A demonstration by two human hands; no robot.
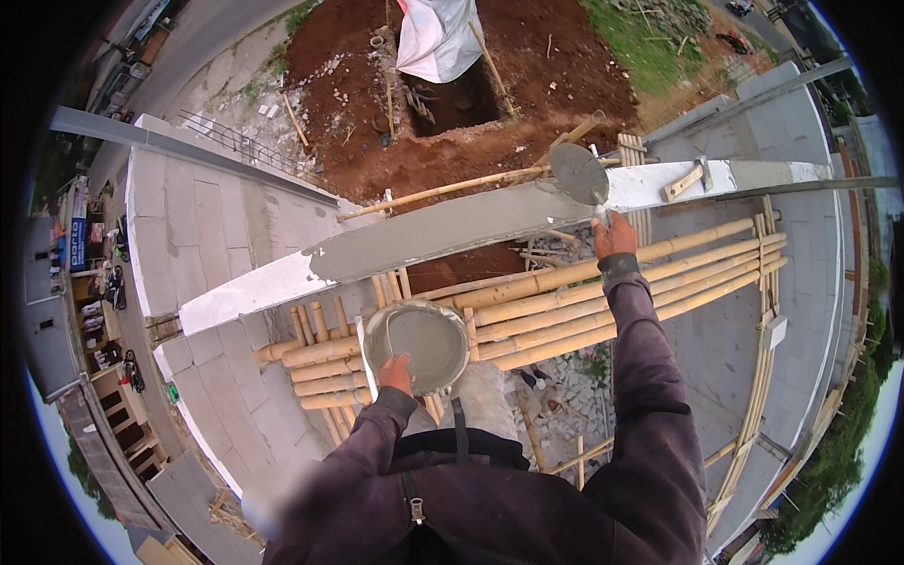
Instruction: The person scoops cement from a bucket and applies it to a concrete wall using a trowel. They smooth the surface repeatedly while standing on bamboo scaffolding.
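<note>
My right hand (614, 235) is closed round the handle of a trowel, whose rounded, mortar-coated blade (580, 173) is over the top of a long, narrow wall ledge (235, 286). Wet grey mortar (424, 229) covers the ledge's middle, while bare white surface shows on both sides of it. With its fingers over the rim, my left hand (397, 374) grips a round bucket (456, 379) close to my body. Smooth grey mortar (420, 337) fills much of the bucket. A wooden-handled float (684, 182) lies on the ledge to the right of the trowel.
Bamboo poles (556, 325) lashed as scaffolding run below the ledge, with rubble (565, 405) far beneath. Grey block walls (212, 221) flank both sides, and a steel beam (235, 162) crosses the left one. Beyond lies red soil with a dug pit (457, 105) and a pale sheet (438, 42).
</note>
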